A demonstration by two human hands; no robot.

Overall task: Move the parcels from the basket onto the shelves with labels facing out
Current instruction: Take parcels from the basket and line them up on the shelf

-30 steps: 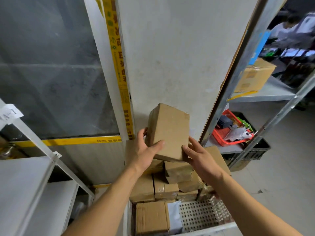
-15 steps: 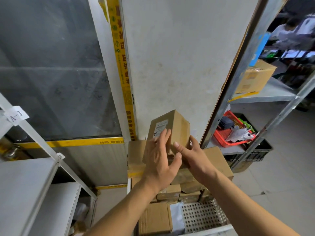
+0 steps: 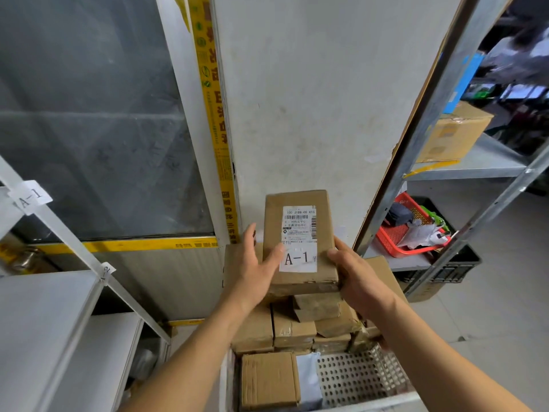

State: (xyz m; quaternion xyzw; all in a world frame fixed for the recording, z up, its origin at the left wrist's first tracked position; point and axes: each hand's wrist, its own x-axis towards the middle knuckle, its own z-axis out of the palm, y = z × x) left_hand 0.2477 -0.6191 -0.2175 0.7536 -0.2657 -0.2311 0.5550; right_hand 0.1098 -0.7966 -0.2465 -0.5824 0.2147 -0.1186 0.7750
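Parcel (image 3: 300,242) held above the basket (image 3: 362,379), label face toward the camera, so "A-1" reads. Left hand (image 3: 252,269) grip: thumb across the front, fingers behind. Right hand (image 3: 356,278) grip: fingers wrapped round the right edge. Shelf tag (image 3: 29,197) on the far left reads A-1 too; judged destination. More parcels (image 3: 294,325) remain stacked in the basket.

Brown cardboard parcel (image 3: 300,242) held between fingers (image 3: 274,257) of both hands, white label marked A-1 facing up. Below fingers: more brown parcels (image 3: 292,325) stacked in perforated white basket (image 3: 356,379). Grey shelves (image 3: 44,316) left of fingers.
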